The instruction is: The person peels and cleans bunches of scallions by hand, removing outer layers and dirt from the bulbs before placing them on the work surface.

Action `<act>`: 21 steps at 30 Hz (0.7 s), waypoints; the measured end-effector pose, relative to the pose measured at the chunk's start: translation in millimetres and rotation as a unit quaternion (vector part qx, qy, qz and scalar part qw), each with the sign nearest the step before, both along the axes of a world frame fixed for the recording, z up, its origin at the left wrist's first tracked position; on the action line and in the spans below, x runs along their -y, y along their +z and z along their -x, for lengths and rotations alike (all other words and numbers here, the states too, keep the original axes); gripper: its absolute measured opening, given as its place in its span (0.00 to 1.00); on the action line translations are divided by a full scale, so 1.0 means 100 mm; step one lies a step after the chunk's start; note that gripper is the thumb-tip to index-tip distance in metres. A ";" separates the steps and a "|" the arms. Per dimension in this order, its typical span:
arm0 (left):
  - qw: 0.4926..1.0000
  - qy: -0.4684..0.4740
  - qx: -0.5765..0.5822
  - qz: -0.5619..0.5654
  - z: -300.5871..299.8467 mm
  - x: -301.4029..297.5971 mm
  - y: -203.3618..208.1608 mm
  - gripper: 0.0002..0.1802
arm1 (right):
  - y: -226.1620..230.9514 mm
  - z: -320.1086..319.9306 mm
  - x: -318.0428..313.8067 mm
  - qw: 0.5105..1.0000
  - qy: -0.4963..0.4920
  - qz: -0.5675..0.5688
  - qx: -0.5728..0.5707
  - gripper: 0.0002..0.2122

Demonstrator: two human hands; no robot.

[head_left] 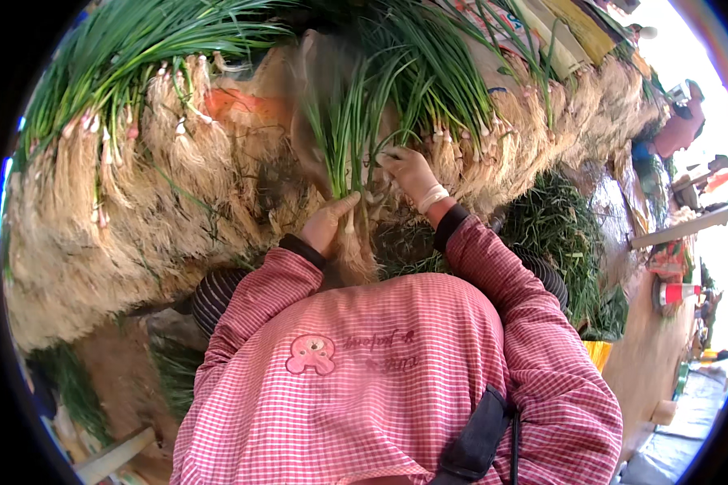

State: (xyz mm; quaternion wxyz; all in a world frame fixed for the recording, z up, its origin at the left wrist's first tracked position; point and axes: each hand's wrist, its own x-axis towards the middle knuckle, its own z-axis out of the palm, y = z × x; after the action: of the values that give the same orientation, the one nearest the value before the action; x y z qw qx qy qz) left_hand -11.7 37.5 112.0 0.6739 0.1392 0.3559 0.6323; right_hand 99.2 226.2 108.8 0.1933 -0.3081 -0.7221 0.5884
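Note:
My left hand [325, 222] grips a small bunch of green onions [346, 133] near its white bulbs, with the pale roots [354, 250] hanging down below my fingers. My right hand [411, 174], in a light glove, pinches the green stalks of the same bunch a little higher up. Both forearms wear red-and-white checked sleeves with dark cuffs. The bunch stands upright in front of my chest.
Large heaps of green onions [121, 162] with long tan roots lie to the left and across the back [493, 121]. A pile of green trimmings [558, 234] sits at the right. Farther right are a wooden board [687, 226] and a person in red [679, 129].

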 end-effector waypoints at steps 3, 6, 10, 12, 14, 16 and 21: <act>0.999 0.032 -0.001 0.034 0.00 -0.02 -0.07 0.20 | -0.01 -0.05 0.06 0.992 -0.033 0.118 -0.022 0.17; 0.999 0.023 -0.004 0.038 0.02 -0.02 -0.37 0.18 | 0.03 0.02 0.20 0.996 -0.041 0.073 0.029 0.15; 0.995 0.011 -0.089 0.037 0.00 -0.11 -0.39 0.18 | -0.75 -0.01 -0.36 0.981 0.035 -0.176 -0.078 0.14; 0.993 0.038 -0.094 0.059 0.04 -0.05 -0.42 0.18 | -0.40 0.04 -0.08 0.998 0.014 -0.029 -0.047 0.14; 0.991 0.020 -0.115 0.061 0.03 -0.05 -0.35 0.17 | -0.24 0.05 0.01 0.997 -0.066 0.021 0.025 0.12; 0.985 -0.032 -0.155 0.062 0.01 -0.04 -0.22 0.16 | -0.29 0.05 -0.10 0.987 0.022 -0.146 0.067 0.14; 0.988 0.033 -0.132 0.067 -0.04 -0.04 -0.29 0.15 | -0.15 0.10 -0.03 0.996 -0.018 0.093 0.000 0.13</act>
State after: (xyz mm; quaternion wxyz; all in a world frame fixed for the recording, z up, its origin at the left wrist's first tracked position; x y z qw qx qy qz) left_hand -7.9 41.2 83.0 0.6074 0.1645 0.4877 0.6051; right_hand 89.6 229.1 94.1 0.1750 -0.3378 -0.6587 0.6491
